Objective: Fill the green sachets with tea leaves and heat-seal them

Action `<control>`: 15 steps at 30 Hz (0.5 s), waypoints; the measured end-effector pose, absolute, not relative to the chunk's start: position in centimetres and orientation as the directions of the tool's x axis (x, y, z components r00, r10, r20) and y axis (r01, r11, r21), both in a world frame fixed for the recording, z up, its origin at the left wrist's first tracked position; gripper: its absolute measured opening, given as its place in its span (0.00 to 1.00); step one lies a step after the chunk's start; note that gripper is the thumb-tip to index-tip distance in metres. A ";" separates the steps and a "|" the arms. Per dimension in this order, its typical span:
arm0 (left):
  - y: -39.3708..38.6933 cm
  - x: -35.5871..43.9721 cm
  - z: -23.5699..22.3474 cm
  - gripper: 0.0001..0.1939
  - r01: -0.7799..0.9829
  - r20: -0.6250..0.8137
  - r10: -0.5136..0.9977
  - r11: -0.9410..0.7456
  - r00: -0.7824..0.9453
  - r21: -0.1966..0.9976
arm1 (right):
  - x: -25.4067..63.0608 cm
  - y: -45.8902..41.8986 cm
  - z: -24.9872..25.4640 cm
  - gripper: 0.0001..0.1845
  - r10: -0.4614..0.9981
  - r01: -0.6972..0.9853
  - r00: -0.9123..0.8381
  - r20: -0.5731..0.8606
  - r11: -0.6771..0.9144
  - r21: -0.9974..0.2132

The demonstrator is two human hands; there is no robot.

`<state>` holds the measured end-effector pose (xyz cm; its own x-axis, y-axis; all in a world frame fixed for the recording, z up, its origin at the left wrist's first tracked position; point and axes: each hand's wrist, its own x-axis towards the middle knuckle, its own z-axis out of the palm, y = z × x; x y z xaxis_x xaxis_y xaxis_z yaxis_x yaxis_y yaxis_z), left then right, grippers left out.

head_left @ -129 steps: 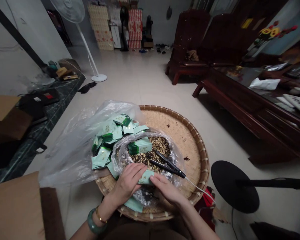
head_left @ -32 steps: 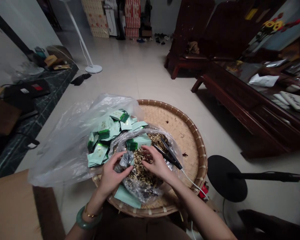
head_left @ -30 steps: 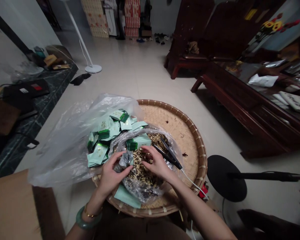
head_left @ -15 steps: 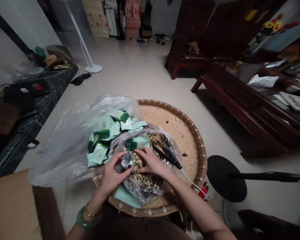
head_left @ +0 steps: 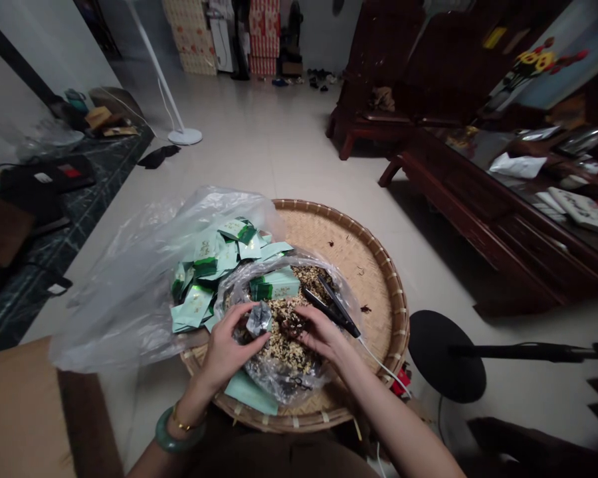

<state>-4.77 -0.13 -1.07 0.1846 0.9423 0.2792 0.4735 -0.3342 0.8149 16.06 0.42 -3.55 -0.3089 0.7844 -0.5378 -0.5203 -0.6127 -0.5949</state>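
My left hand (head_left: 232, 338) is closed around a small sachet (head_left: 259, 320), its silvery inside facing up with the mouth spread. My right hand (head_left: 323, 335) is curled round a dark clump of dried mix (head_left: 293, 324), just right of the sachet. Below both hands lies a clear plastic bag (head_left: 284, 392) of loose pale and dark dried bits (head_left: 284, 348). A stack of flat mint-green sachets (head_left: 276, 284) rests on the mix. Beside it lies a black hair straightener (head_left: 336, 305), its arms apart. Another green sachet (head_left: 252, 392) sits near the tray's front rim.
Everything rests on a round woven bamboo tray (head_left: 373, 265). Several green sachets (head_left: 206, 265) fill a large clear bag (head_left: 129, 299) at left. A white cord (head_left: 383, 365) runs over the right rim. A black round stand base (head_left: 448, 355) and a cardboard box (head_left: 22, 405) flank the tray.
My right hand has moved away from the sachet to the right and now holds a clump of the dried mix. The left hand still holds the sachet, its mouth now wider.
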 end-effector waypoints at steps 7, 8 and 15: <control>0.0 -4.3 -1.2 0.20 0.472 0.290 0.936 -0.350 0.198 0.809 | 15.5 -0.2 -2.7 0.14 0.743 -0.727 -0.391 -0.543 -0.611 -0.313; 0.0 -4.3 -1.1 0.20 0.472 0.296 0.934 -0.358 0.202 0.806 | 15.4 -0.2 -2.7 0.13 0.744 -0.747 -0.380 -0.550 -0.597 -0.292; 0.0 -3.0 -0.4 0.19 0.457 0.329 0.907 -0.417 0.263 0.785 | 15.5 0.0 -0.7 0.09 0.834 -0.819 -0.216 -0.508 -0.438 -0.370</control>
<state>-2.98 -0.02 -0.40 0.2633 0.9070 0.3287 0.4575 -0.4174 0.7852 15.54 -0.04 -0.72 -0.2165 0.8336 -0.5082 -0.8195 -0.4381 -0.3695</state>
